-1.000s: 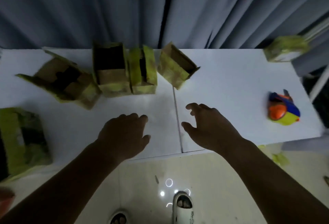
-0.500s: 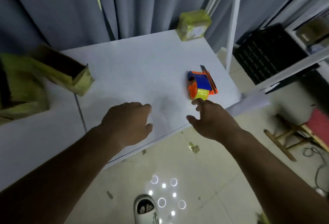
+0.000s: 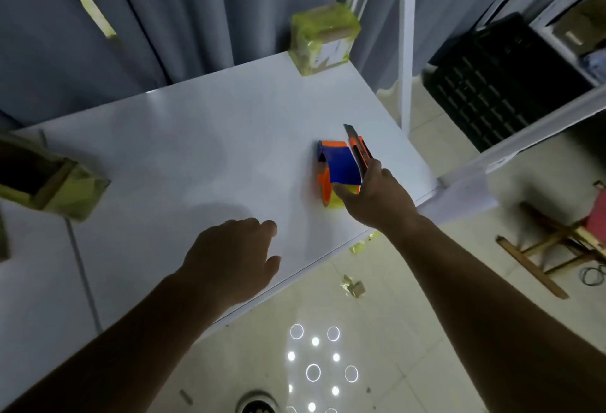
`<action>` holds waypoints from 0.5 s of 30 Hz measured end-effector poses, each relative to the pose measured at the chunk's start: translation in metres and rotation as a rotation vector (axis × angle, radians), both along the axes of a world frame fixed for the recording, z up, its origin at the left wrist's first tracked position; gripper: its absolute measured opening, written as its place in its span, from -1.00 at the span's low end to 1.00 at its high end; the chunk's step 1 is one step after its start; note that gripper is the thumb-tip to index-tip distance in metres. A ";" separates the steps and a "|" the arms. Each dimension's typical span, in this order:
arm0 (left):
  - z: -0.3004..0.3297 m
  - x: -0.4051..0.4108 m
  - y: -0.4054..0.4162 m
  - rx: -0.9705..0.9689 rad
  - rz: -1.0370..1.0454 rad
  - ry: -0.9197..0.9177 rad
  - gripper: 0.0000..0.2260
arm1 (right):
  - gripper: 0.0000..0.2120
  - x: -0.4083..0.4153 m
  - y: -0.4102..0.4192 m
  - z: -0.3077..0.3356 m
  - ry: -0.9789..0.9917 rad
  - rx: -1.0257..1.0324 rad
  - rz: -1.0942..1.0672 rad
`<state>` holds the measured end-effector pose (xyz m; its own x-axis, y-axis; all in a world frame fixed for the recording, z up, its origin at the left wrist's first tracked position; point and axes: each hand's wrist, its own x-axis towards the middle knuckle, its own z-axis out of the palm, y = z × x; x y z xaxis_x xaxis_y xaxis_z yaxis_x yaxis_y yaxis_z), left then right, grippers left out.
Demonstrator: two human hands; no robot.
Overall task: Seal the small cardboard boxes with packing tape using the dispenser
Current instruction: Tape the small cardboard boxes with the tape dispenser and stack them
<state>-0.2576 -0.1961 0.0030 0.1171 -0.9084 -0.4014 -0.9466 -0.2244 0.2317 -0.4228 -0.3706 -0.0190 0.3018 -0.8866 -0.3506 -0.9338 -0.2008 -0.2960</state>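
Right hand (image 3: 377,196) grasping tape dispenser (image 3: 337,170), long axis pointing away, left hand (image 3: 229,258) relaxed

The middle of the white table (image 3: 196,157) is open between the open box (image 3: 49,183) at the left edge and the tape dispenser (image 3: 339,170) near the right edge. The taped box (image 3: 323,39) stands at the far right corner. A white post (image 3: 406,52) blocks the right side beyond the table.
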 end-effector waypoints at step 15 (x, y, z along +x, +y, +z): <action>-0.019 0.032 0.034 0.000 0.132 0.042 -0.57 | -0.33 0.045 -0.014 -0.031 -0.105 0.194 -0.121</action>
